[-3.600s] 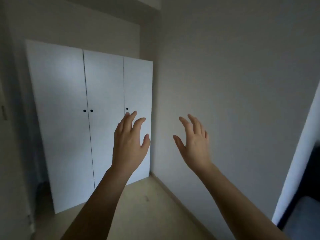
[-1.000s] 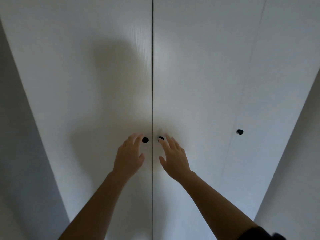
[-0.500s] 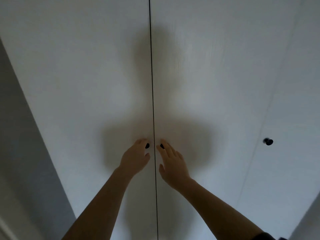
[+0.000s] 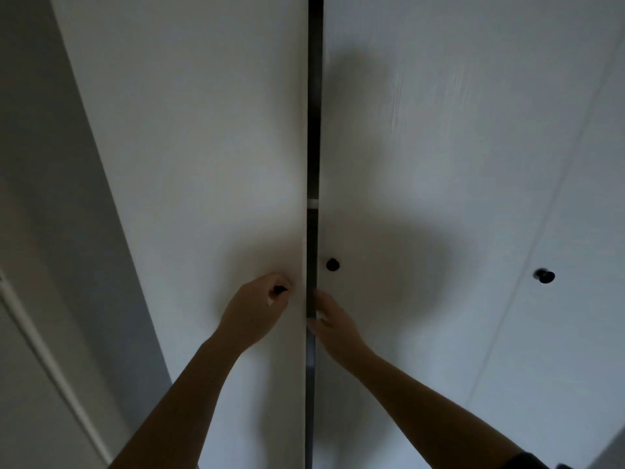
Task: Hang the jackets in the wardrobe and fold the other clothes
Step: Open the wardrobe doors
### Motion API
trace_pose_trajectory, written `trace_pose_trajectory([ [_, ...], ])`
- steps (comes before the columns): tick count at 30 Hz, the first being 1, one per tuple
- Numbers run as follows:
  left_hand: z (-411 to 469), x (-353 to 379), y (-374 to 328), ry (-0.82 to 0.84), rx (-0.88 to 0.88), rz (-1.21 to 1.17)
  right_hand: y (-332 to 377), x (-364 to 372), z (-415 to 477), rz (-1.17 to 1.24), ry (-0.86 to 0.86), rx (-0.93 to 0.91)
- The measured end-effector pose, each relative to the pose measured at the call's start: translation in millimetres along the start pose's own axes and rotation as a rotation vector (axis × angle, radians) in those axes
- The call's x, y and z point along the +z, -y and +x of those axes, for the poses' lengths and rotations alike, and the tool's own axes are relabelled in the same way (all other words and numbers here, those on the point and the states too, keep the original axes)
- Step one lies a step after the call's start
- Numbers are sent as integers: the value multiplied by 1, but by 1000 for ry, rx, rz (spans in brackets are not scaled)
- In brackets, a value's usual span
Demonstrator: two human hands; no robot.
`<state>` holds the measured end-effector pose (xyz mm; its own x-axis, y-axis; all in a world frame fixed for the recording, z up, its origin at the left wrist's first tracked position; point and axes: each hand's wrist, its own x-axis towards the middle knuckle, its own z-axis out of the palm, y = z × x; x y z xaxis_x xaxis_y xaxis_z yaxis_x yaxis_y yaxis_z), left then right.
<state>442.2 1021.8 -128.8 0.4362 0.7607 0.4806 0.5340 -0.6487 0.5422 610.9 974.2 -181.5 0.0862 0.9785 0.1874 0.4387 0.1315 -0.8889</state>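
The white wardrobe fills the view. My left hand (image 4: 257, 313) grips the small black knob (image 4: 279, 290) of the left door (image 4: 203, 147). That door stands slightly ajar, leaving a dark gap (image 4: 314, 96) beside the middle door (image 4: 422, 147). My right hand (image 4: 333, 323) is at the gap just below the middle door's free black knob (image 4: 332, 264), its fingertips curled into the slit at a door edge; which edge they hook I cannot tell. The inside is too dark to make out. No jackets or other clothes are in view.
A third wardrobe door (image 4: 588, 316) with its own black knob (image 4: 544, 275) lies to the right. A grey wall (image 4: 44, 214) with a white trim strip (image 4: 50, 360) runs along the left.
My left hand has closed on its knob and the left door has come open a crack. My right hand dropped off the other knob to the gap.
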Motion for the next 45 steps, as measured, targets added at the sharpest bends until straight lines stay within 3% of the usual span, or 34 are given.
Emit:
trace_pose_trajectory([
  [2,-10,-6,1,2,5,0,0,12,-4,35,91,25],
  [8,-8,-32,-25,-341,22,22,11,23,-13,9,-16,17],
  [11,4,-42,-48,-414,-8,102,18,27,-23,-21,-19,31],
  [17,-7,-64,-71,-347,-130,152,40,59,-65,-79,-75,49],
  [24,-73,-120,-66,-284,-70,14,80,121,-118,-117,-126,28],
  [30,-132,-194,-35,-190,-52,-64,123,207,-149,-105,-86,23],
  [37,-175,-276,13,-134,-156,-83,161,305,-154,-173,-37,-100],
  [45,-190,-338,59,-138,-303,-26,198,369,-139,-164,68,-88],
])
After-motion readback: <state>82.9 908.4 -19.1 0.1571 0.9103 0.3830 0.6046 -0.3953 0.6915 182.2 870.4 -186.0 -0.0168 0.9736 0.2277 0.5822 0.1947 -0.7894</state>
